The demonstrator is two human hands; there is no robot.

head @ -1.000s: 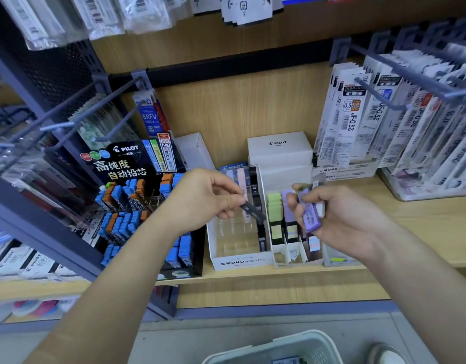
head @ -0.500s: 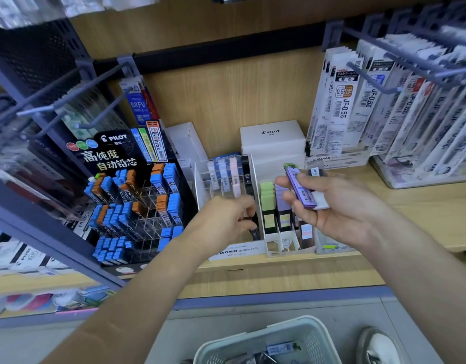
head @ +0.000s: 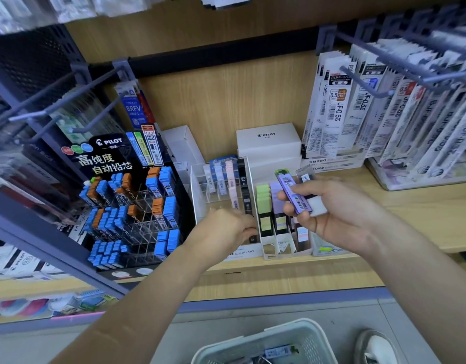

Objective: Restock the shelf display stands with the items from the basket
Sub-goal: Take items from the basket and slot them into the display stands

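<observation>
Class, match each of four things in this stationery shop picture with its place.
Items:
1 purple lead case
2 white basket
3 white PILOT box
4 black PILOT stand

Places:
A on the floor
B left of the clear stand
C in the right hand
D at the back of the shelf

Pairs: 1-C; 2-A; 3-D; 4-B

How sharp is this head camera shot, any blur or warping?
Head view: wide-angle warping bows the shelf edge; hanging packets at the top left are smeared; the left hand is softly blurred; the purple case in the right hand is sharp, barcode visible; light is even, no strong glare.
</observation>
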